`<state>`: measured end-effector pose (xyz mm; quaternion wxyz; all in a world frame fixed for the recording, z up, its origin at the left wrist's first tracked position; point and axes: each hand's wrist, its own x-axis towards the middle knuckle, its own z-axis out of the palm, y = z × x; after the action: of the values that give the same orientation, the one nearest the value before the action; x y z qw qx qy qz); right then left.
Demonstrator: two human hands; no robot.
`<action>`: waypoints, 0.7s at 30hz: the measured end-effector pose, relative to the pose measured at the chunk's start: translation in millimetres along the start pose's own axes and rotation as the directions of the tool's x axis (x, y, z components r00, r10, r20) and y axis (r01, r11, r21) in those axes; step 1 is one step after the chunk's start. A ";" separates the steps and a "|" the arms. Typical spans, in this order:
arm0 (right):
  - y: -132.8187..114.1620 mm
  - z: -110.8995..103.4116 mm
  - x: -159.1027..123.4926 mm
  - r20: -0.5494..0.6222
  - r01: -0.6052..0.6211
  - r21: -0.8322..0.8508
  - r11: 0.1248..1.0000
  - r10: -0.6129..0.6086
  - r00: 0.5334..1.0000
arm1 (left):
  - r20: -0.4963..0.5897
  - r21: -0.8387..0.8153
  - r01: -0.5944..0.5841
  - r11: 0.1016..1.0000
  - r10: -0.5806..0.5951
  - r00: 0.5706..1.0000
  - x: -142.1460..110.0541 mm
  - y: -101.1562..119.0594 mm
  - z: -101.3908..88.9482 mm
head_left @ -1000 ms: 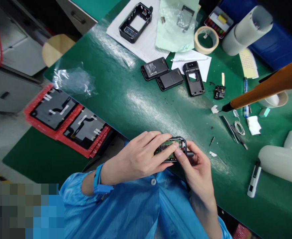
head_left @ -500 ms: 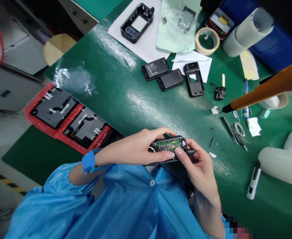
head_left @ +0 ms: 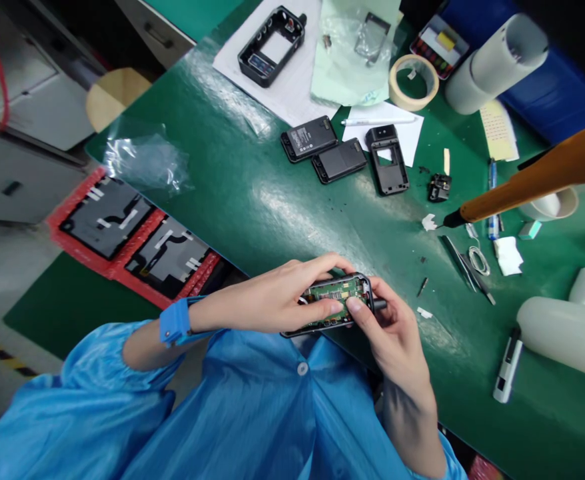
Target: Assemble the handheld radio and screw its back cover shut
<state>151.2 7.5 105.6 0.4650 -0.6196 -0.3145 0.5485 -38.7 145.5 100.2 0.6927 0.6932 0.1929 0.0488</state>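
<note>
A black handheld radio (head_left: 330, 292) with its green circuit board exposed lies between my two hands, at the front edge of the table. My left hand (head_left: 285, 297) is closed around its left part, fingers over the far side and thumb across the board. At the other end, my right hand (head_left: 387, 320) grips the casing, with its thumb pressed on the board and a short black stub beside the fingers. The undersides of the radio and most fingertips are hidden.
Farther back lie two black battery packs (head_left: 310, 139), a black back cover (head_left: 388, 160) and an empty radio housing (head_left: 272, 47) on paper. Tweezers (head_left: 465, 267) and an orange-handled screwdriver (head_left: 522, 183) are at the right. Red bubble wrap (head_left: 110, 263) with flat panels sits below the table's left edge.
The radio and both hands have shifted slightly left. My thumbs have moved a little on the board, the left one drawing back and uncovering more of it.
</note>
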 end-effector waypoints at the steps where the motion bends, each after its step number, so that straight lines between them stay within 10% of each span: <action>1: -0.1 -0.3 -0.2 0.000 0.001 -0.002 1.000 -0.001 1.000 | -0.002 -0.002 0.002 1.000 -0.002 1.000 0.1 0.2 0.3; 21: 0.0 -5.6 2.9 -0.005 -0.003 -0.035 0.999 0.003 1.000 | 0.111 -0.220 0.095 0.971 -0.072 0.991 3.0 -4.6 -0.3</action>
<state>157.2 8.9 104.3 0.4541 -0.6294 -0.3221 0.5421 -37.0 146.6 95.1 0.7771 0.6033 0.1793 0.0056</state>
